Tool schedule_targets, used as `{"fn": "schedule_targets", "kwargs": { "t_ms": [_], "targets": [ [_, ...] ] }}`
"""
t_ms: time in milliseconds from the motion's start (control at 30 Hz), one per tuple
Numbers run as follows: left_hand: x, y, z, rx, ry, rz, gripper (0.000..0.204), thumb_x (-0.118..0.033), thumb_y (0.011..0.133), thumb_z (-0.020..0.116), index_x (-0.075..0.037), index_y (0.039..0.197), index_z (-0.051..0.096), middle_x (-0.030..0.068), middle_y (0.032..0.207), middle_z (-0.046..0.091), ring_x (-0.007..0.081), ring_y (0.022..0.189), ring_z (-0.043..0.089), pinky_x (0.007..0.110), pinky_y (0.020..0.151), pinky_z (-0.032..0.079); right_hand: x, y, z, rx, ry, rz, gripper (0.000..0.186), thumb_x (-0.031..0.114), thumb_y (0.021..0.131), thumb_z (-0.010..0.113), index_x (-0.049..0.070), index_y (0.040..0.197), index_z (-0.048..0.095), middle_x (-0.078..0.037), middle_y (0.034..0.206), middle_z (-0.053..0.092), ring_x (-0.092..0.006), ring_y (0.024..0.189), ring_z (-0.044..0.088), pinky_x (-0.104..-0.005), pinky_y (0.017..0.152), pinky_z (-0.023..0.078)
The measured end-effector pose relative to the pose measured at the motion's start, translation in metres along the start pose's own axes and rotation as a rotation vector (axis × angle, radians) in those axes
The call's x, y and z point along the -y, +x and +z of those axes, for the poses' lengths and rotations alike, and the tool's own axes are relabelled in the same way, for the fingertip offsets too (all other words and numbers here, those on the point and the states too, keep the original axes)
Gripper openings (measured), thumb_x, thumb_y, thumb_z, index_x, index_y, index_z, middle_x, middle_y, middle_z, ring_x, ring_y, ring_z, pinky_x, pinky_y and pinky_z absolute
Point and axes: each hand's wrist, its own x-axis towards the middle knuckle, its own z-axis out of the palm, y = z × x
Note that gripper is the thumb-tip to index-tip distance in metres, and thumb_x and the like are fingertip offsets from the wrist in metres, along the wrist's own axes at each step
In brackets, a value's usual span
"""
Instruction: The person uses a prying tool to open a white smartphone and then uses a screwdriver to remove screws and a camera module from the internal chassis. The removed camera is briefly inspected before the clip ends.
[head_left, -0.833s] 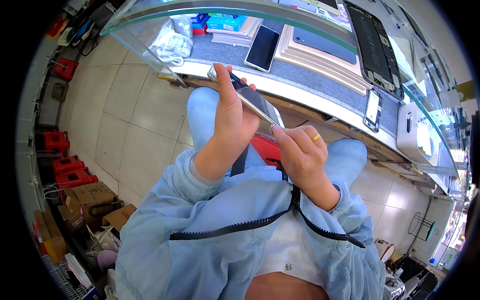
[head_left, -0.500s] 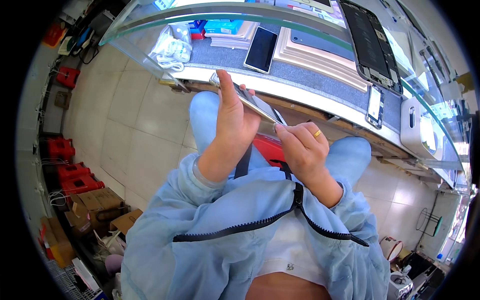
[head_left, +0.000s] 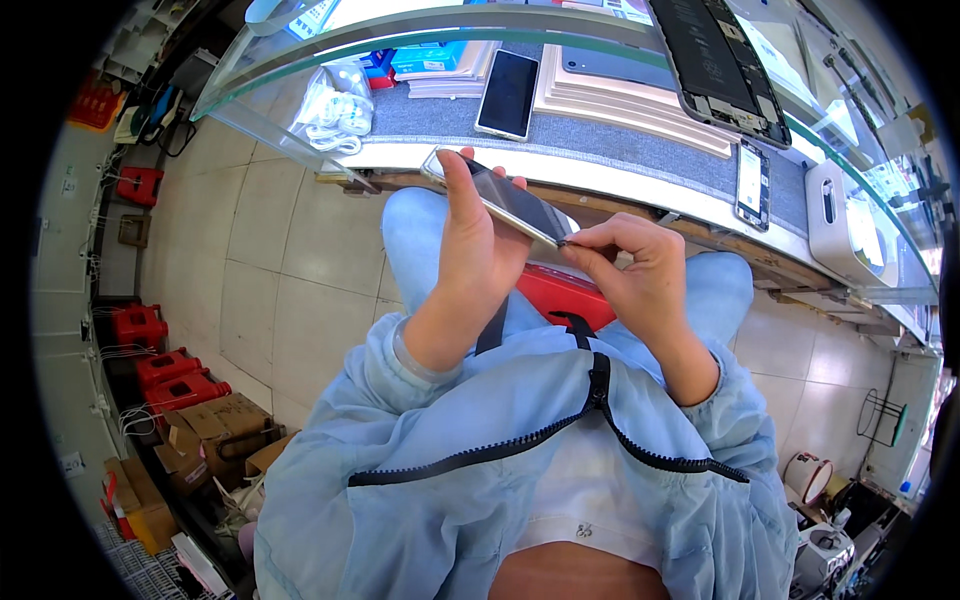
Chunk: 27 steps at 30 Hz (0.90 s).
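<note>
A smartphone (head_left: 522,207) with a dark screen and a pale edge lies slanted in my left hand (head_left: 475,235). The thumb stands up along its near left side, and fingertips show over the far edge. My right hand (head_left: 635,265) is at the phone's lower right corner, thumb and forefinger pinched together. A tiny dark bit shows at those fingertips, too small to name. Both hands are above my lap, in front of the glass display case (head_left: 420,35).
Inside the case lie another phone (head_left: 507,95), a bagged white cable (head_left: 335,110), stacked pale boards (head_left: 630,115) and a small opened phone (head_left: 752,185). An opened device (head_left: 720,70) rests on the glass top. A white holder (head_left: 840,220) stands right; red cases (head_left: 185,390) and cardboard boxes (head_left: 225,425) are left.
My right hand has turned and its fingers have shifted at the phone's corner, thumb and forefinger now showing. The phone's screen faces up a little more. The whole view has shifted slightly.
</note>
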Motion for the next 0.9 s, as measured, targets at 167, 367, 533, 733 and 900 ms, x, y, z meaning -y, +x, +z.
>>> {"fn": "schedule_targets", "kwargs": {
  "t_ms": [167,367,533,733,900],
  "targets": [
    [0.0,-0.001,-0.002,-0.006,0.033,-0.03,0.055,-0.058,0.076,0.064,-0.016,0.108,0.048,0.007,0.086,0.058,0.0219,0.085,0.058,0.04,0.083,0.05,0.007,-0.009,0.014,-0.133,-0.442,-0.5,0.022,0.001,0.062,0.067,0.004,0.083,0.068,-0.003,0.067,0.054,-0.0188,0.061,0.054,-0.029,0.052,0.043],
    [0.003,0.002,-0.008,0.039,0.008,-0.036,0.049,-0.056,0.077,0.065,-0.018,0.103,0.048,0.0052,0.081,0.057,0.0227,0.084,0.058,0.04,0.079,0.05,0.002,-0.012,0.017,-0.128,-0.586,-0.529,0.027,0.003,0.062,0.063,0.005,0.088,0.066,-0.002,0.073,0.054,-0.0176,0.061,0.052,-0.0289,0.052,0.043],
    [0.003,-0.001,-0.005,0.078,0.03,-0.064,0.046,-0.056,0.077,0.065,-0.022,0.103,0.048,0.0026,0.082,0.056,0.0226,0.085,0.058,0.041,0.079,0.049,0.0,-0.004,0.006,-0.156,-0.436,-0.454,0.024,0.002,0.064,0.069,0.007,0.088,0.067,-0.003,0.071,0.055,-0.0187,0.061,0.054,-0.0303,0.052,0.043],
    [0.011,-0.005,-0.006,0.061,0.101,-0.093,0.052,-0.06,0.076,0.063,-0.023,0.108,0.047,0.0025,0.094,0.056,0.0241,0.091,0.057,0.045,0.081,0.048,0.007,0.006,-0.005,-0.053,-0.188,-0.243,0.022,0.002,0.068,0.073,0.007,0.088,0.068,-0.006,0.069,0.06,-0.0202,0.062,0.058,-0.0286,0.058,0.047],
    [0.002,-0.009,0.001,0.101,0.093,-0.197,0.073,-0.072,0.076,0.051,-0.015,0.12,0.044,0.0091,0.098,0.056,0.0308,0.1,0.056,0.05,0.088,0.046,0.022,0.003,-0.015,-0.125,0.069,0.103,0.014,0.001,0.073,0.072,0.005,0.086,0.068,-0.005,0.07,0.059,-0.014,0.061,0.056,-0.0222,0.058,0.044]
  ]
}}
